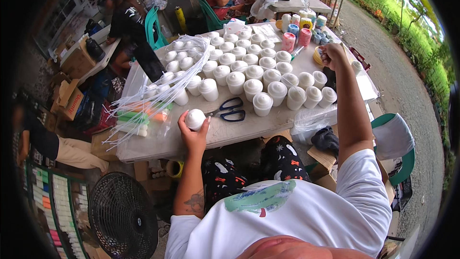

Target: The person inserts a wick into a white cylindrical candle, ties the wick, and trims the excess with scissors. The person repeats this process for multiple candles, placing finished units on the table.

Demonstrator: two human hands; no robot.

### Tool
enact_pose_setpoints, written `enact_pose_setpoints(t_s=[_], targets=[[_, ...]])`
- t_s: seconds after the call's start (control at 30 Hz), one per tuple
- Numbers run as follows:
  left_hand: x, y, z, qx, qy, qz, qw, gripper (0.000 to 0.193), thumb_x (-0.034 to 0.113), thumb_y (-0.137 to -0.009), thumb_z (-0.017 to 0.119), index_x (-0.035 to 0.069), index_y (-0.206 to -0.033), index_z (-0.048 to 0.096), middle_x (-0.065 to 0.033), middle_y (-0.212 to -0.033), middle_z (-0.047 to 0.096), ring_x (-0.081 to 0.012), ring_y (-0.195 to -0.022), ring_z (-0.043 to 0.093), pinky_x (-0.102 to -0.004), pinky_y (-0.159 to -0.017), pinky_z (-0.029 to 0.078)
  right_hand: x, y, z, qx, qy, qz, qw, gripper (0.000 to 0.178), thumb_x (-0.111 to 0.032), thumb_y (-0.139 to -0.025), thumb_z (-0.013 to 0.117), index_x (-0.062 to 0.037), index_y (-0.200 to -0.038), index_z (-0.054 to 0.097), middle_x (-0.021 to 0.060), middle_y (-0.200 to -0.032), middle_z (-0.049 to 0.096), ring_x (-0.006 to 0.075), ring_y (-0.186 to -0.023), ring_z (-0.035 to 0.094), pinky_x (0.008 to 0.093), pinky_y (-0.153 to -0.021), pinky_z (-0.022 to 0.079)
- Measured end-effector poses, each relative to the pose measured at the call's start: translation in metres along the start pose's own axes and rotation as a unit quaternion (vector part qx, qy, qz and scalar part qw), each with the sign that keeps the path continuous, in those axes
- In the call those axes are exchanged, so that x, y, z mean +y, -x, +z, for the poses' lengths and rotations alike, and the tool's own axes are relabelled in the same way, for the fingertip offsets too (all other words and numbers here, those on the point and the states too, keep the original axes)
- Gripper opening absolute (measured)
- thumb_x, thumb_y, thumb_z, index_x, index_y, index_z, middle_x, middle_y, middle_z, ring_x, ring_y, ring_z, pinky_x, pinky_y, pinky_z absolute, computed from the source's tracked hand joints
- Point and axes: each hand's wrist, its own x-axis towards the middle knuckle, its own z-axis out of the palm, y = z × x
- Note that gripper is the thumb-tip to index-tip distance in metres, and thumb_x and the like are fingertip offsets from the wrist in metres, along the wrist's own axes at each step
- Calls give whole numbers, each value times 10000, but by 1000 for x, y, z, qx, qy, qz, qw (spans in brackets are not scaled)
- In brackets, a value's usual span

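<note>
A white, dome-topped pillar candle [195,120] sits in my left hand [193,137], with fingers wrapped round its sides near the front table edge. Beside it lie open scissors [232,113] with dark blue handles. My right hand [332,55] is stretched far over the table's right side, its fingers closed beside a yellow round container [317,56]; whatever they hold is too small to make out. Between the hands stand several rows of similar white candles [235,82]. A bundle of long white wicks [187,77] drapes over the candles on the left.
Coloured pillar candles [288,41] stand at the table's far right. Green and orange sticks [135,119] lie at the left in clear plastic. A black fan [123,216] stands at lower left, a green chair [401,148] at right. Other people work at tables [306,3] behind.
</note>
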Motion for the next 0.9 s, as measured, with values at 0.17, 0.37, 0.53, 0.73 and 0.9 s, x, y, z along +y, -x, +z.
enact_pose_setpoints(t_s=[0.17,0.37,0.53,0.73,0.9], targets=[[36,-18,-20,13,480,-245,842,530,441,-849,641,43,-1160,478,-143,-1065,596,-245,-942,624,-345,-811,531,89,187,14,-169,-43,-269,947,232,-226,-1015,392,-50,-1074,530,-55,-577,330,39,-463,305,225,-434,284],[88,-14,-35,-44,591,-223,774,614,630,-847,516,48,-1038,550,-125,-897,663,-232,-847,671,-321,-702,587,186,299,26,-281,264,-517,764,202,-10,-919,516,-3,-1112,573,95,-842,651,187,-652,598,285,-646,484],[110,1,-39,-61,619,-211,754,618,625,-858,500,28,-1002,574,-92,-904,651,-235,-857,669,-314,-698,599,175,314,23,-271,307,-568,714,348,69,-821,544,-16,-1157,576,136,-796,625,294,-669,622,330,-607,492],[116,8,-44,-45,627,-211,748,627,624,-859,500,21,-1016,569,-102,-938,643,-246,-862,667,-324,-717,597,169,324,17,-275,341,-564,700,439,89,-767,549,-29,-1190,572,118,-761,620,283,-643,612,345,-600,489],[122,10,-46,-23,569,-170,804,577,560,-879,527,23,-1088,523,-126,-937,632,-263,-878,647,-354,-764,565,166,333,14,-243,372,-585,679,446,78,-755,566,-30,-1187,572,115,-750,632,288,-653,626,364,-602,496]])
